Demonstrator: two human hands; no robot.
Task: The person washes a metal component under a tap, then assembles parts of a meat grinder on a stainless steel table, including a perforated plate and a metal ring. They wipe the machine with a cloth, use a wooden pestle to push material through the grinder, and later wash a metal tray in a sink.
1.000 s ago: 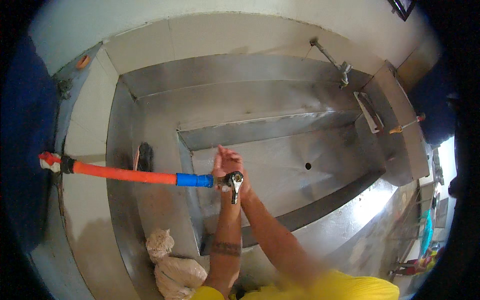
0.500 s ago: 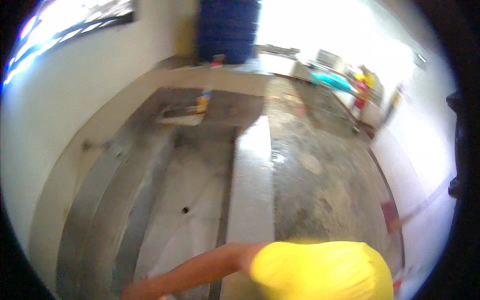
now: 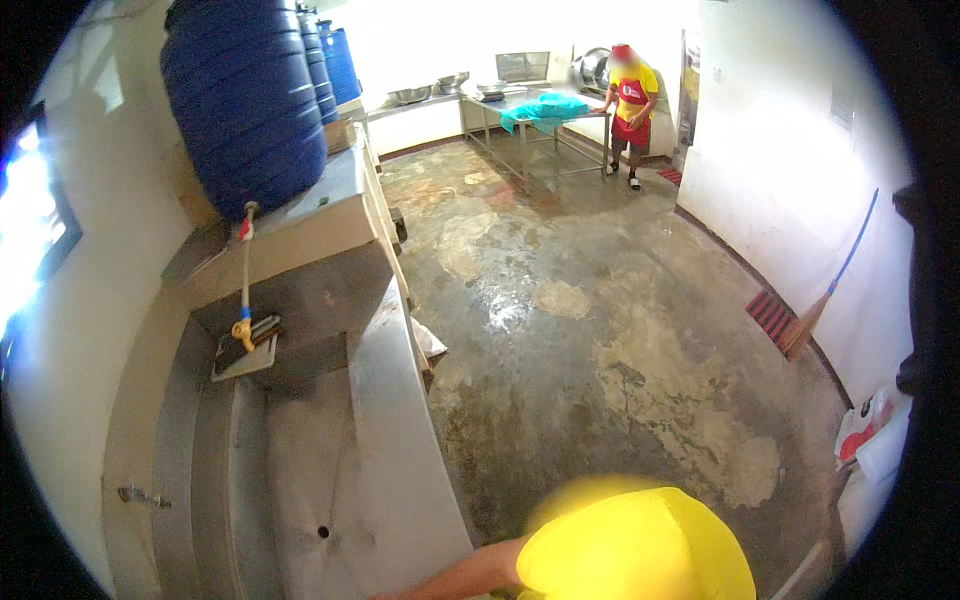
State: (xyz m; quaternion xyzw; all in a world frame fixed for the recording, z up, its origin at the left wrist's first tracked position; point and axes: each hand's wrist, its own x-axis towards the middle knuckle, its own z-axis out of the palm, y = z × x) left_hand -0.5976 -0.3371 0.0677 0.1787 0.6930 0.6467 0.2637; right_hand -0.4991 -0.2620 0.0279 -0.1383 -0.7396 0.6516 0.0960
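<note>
Both your hands have left view, hiding any contact.
Your forearm (image 3: 470, 575) overhangs the sink (image 3: 405, 430); grip I cannot tell.

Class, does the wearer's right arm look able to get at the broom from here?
Probably not: the right arm points left, over the sink, while the broom leans by the right wall, across the floor.

White glare at the left window (image 3: 28, 235), shiny floor (image 3: 508, 312), far wall (image 3: 430, 45) perhaps overexposed, edges fisheye-bowed.
</note>
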